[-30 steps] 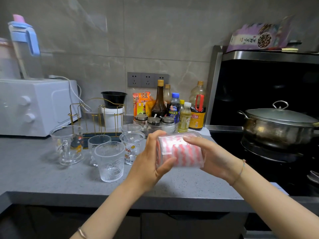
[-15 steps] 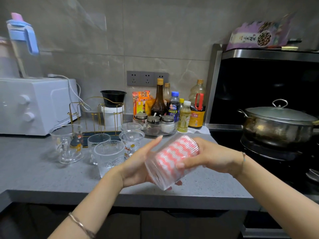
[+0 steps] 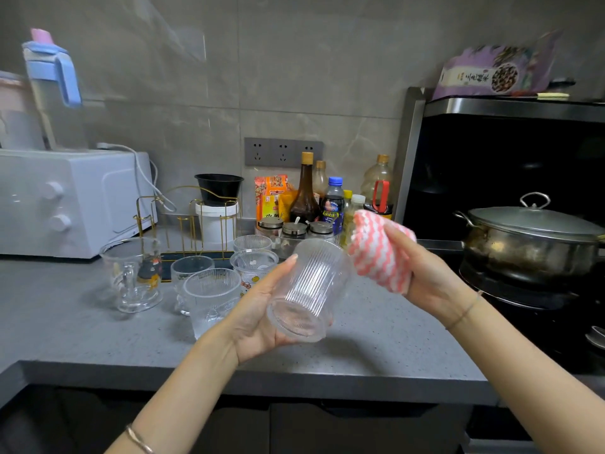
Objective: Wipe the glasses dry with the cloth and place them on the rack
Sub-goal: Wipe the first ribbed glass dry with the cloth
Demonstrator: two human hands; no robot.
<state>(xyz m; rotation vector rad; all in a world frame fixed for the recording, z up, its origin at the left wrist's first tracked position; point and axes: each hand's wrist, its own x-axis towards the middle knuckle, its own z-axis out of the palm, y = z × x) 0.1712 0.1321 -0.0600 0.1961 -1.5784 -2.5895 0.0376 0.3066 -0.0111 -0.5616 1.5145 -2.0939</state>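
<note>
Clearly, the head view shows a wipe in progress above the grey speckled desk [image 3: 65, 322]. The left hand [image 3: 258, 312] is wrapped round a ribbed clear glass [image 3: 307, 290], which is tilted with its base towards the camera and its mouth pointing up and away. The right hand [image 3: 432, 276] is clenched on a bunched pink-and-white striped cloth [image 3: 379, 253], held outside the glass just beside its rim; whether cloth and rim touch I cannot tell.

At the back of the desk stands the gold wire rack [image 3: 186, 221], and I can see no glass on any of its posts. In front of it, 5 more glasses stand on the desk: a handled mug with a cartoon print [image 3: 131, 276], a ribbed tumbler [image 3: 209, 296] nearest the camera, a plain tumbler [image 3: 190, 267] behind that, a printed ribbed glass [image 3: 253, 267] and a small ribbed glass [image 3: 252, 244] furthest back. To the left sits a white microwave oven [image 3: 65, 201], to the right a lidded steel pot [image 3: 530, 237] on the hob.

By my reckoning the task is at an early stage: the glass in hand looks close to being dried but has yet to go on the rack, and the 5 on the desk appear to be waiting for cloth and rack alike
</note>
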